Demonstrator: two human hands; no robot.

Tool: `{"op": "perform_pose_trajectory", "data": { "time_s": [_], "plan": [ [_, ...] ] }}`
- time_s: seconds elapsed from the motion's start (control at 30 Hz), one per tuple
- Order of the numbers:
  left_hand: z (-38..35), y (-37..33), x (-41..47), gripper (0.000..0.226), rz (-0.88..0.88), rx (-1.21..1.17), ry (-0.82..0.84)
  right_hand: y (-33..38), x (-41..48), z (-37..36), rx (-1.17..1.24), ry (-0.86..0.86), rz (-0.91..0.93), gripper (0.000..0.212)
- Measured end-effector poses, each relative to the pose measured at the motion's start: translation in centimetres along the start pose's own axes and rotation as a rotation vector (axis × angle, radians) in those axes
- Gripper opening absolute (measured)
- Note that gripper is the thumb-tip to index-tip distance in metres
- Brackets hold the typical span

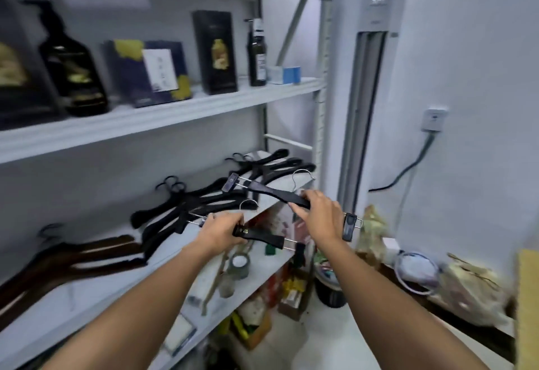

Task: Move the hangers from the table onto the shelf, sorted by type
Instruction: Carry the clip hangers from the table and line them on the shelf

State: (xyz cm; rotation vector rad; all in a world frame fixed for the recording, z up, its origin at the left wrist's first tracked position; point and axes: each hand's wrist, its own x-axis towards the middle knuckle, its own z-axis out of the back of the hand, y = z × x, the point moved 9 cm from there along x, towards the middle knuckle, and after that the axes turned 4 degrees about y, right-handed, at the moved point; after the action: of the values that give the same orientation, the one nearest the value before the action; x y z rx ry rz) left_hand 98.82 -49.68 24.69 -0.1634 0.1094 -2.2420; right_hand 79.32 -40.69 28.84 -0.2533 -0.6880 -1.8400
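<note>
My left hand [223, 231] grips a black clip hanger [262, 235] by its bar, held just off the front edge of the middle shelf [96, 291]. A second black clip hanger [277, 193] is gripped by my right hand [319, 213], raised a little higher over the shelf's right end, with one clip hanging by my wrist. On the shelf lie brown wooden hangers [73, 256] at the left, a pile of black hangers [189, 206] in the middle and more black hangers [271, 164] at the far right.
The upper shelf [163, 113] carries dark bottles and boxes. The lower shelf [256, 270] holds a tape roll and small items. A tall air conditioner [370, 92] stands right of the rack. Bags and clutter [455, 279] lie on a surface at the right.
</note>
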Motion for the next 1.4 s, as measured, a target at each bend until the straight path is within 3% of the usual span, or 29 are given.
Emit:
{"op": "perform_pose_trajectory", "data": {
  "time_s": [0.57, 1.07, 1.4],
  "plan": [
    [2.1, 23.9, -23.6, 0.05, 0.529, 0.032, 0.043, 29.1, -5.5, -9.4, 0.232, 0.209, 0.437, 0.04],
    [6.2, 43.2, -44.4, 0.03, 0.672, -0.055, -0.07, 53.3, -16.6, -13.2, 0.23, 0.294, 0.534, 0.045],
    [7.8, 53.7, -56.8, 0.034, 0.78, -0.031, -0.088, 66.7, -23.6, -15.9, 0.234, 0.33, 0.605, 0.047]
  ]
}}
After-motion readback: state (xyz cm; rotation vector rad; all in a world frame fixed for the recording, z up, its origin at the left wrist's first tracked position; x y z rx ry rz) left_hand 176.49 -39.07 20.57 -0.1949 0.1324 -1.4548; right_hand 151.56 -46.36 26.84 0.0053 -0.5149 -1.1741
